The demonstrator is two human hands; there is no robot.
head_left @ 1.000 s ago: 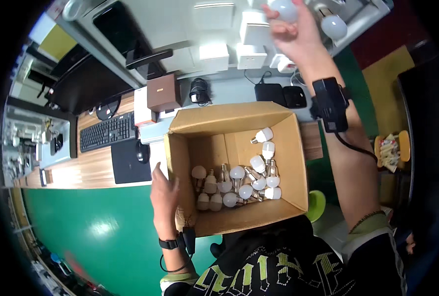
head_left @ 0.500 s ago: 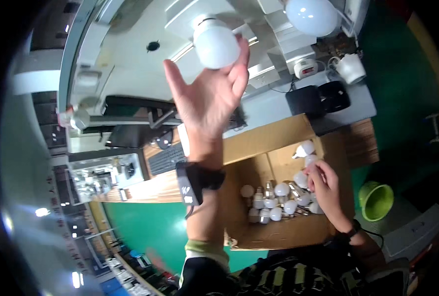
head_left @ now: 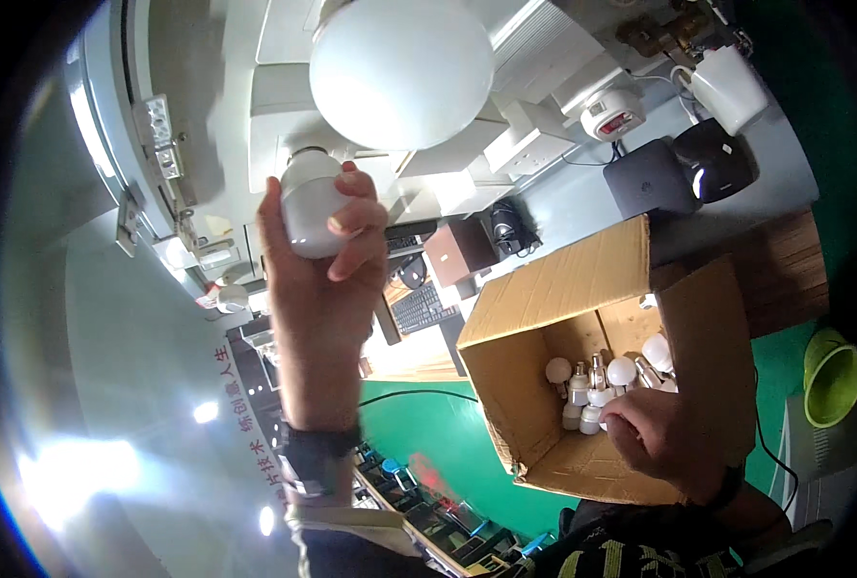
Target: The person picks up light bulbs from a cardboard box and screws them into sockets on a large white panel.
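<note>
My raised left hand (head_left: 317, 265) has its fingers wrapped round a white light bulb (head_left: 311, 207). The bulb's base points up at a pale panel, and I cannot tell how it meets it. Just beyond and to the right hangs a much larger white globe bulb (head_left: 404, 72). My right hand (head_left: 652, 433) is curled over the right side of an open cardboard box (head_left: 563, 328), its fingers closed and whatever they may hold hidden. Beside its knuckles in the box lie several white bulbs with metal bases, among them a round bulb (head_left: 622, 371).
A grey shelf holds a dark flat device (head_left: 650, 178), a white meter-like box (head_left: 612, 114) and a white jug-shaped thing (head_left: 729, 89). A keyboard (head_left: 423, 308) and a brown box (head_left: 460, 250) sit beyond the carton. At right stands a green bin (head_left: 830, 380); a black cable (head_left: 419, 393) runs near the carton.
The view has shifted, with the panel and globe bulb now larger. My left fingers, spread under a bulb before, have closed round it. My right hand has drawn nearer and curled up.
</note>
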